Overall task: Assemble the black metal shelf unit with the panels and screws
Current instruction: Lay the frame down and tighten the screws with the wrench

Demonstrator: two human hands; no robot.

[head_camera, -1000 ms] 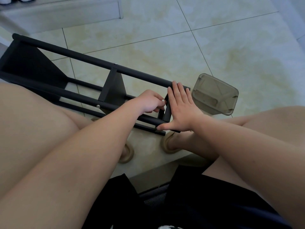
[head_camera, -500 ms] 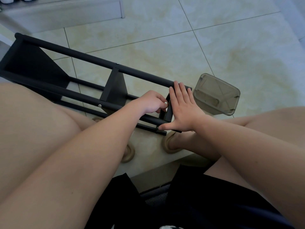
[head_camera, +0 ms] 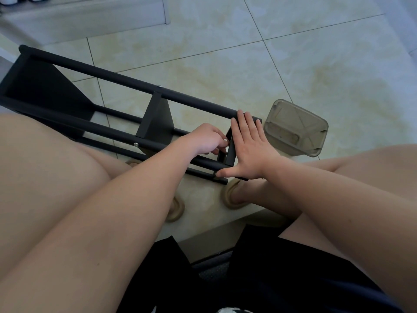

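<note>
right hand lay flat on end panel, my grip spread | left hand curled behind it, grip: couldn't tell | tub sat just beside; floor beyond

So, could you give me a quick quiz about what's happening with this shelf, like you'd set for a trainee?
1. True or false: the right hand lies flat, fingers straight, against the end panel of the black shelf unit.
2. Where is the clear plastic container? A: on top of the shelf unit. B: on the floor tiles, just beyond the right hand. C: on the person's lap.
3. Counting the end panel, how many panels does the shelf unit show?
Key: 1 true; 2 B; 3 three.
</note>
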